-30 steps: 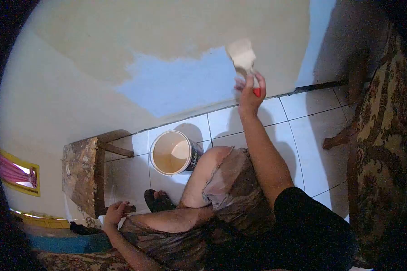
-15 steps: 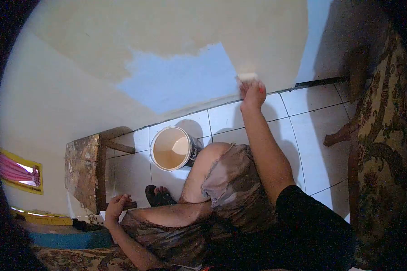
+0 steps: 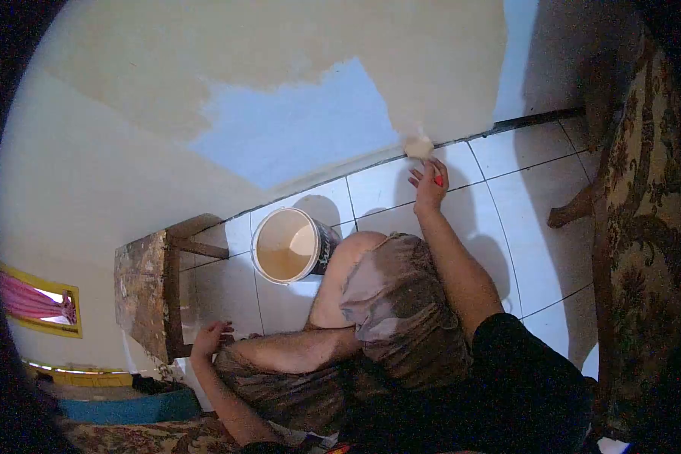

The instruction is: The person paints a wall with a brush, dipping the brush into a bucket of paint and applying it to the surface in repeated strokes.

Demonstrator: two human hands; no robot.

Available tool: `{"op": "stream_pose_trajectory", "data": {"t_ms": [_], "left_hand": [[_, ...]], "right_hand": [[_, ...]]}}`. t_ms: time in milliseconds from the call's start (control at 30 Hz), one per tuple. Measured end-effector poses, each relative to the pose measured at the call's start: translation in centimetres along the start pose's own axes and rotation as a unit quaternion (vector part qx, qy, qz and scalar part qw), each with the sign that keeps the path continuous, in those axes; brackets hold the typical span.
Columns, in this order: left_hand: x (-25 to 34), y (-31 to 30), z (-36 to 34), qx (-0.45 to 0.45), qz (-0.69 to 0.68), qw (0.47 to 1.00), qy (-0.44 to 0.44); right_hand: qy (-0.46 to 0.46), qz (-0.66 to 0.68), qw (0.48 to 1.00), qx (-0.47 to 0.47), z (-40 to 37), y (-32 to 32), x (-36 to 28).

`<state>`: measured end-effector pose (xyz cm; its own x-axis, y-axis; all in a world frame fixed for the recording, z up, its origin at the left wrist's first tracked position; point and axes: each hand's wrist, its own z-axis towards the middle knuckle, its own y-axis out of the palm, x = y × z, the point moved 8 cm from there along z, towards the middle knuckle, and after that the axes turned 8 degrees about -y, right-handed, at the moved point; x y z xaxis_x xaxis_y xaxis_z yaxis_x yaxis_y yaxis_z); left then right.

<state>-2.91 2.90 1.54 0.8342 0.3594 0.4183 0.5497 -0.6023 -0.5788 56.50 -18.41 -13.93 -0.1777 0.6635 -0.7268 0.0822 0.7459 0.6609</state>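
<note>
My right hand (image 3: 430, 185) is closed round the red handle of a paint brush (image 3: 418, 147), whose pale, blurred head is at the foot of the wall (image 3: 280, 129). Beige paint surrounds a light blue patch on that wall. A round bucket (image 3: 286, 246) with beige paint inside stands on the tiles, left of my bent knee. Near my other knee, beside the wooden stool, my left hand (image 3: 212, 340) is held with its fingers apart and nothing in it.
The paint-stained wooden stool (image 3: 141, 291) stands left of the bucket. Patterned upholstered furniture (image 3: 651, 250) with a wooden leg is at the right. White floor tiles (image 3: 537, 204) run along the wall. A pink curtain (image 3: 34, 299) hangs at the far left.
My right hand and the brush have moved down the wall towards its bottom edge. My left hand has shifted slightly right and up in the view.
</note>
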Motion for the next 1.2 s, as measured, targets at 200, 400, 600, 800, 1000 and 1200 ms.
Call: {"op": "stream_pose_trajectory", "data": {"t_ms": [200,400,600,800,1000,1200], "left_hand": [[-2.5,0.0,2.6,-0.011,0.004,1.0,0.018],[-2.1,0.4,1.9,0.014,0.062,0.998,0.012],[-4.5,-0.3,5.2,-0.012,0.003,1.0,0.009],[-5.1,-0.5,5.5,-0.023,-0.024,0.999,0.027],[-2.8,0.0,3.0,0.017,0.017,1.0,-0.01],[-4.1,-0.4,4.4,0.002,-0.01,1.0,0.007]], "right_hand": [[0.025,-0.041,0.998,0.031,1.5,-0.9,1.1],[0.008,0.045,0.999,0.012,3.4,3.4,-1.2],[0.055,-0.04,0.995,0.073,0.4,-0.1,-0.4],[0.03,0.011,0.999,0.027,2.2,3.5,-0.5],[0.05,-0.048,0.996,0.049,0.6,0.4,-0.6],[0.073,-0.069,0.992,0.076,1.1,-0.7,1.5]]}}
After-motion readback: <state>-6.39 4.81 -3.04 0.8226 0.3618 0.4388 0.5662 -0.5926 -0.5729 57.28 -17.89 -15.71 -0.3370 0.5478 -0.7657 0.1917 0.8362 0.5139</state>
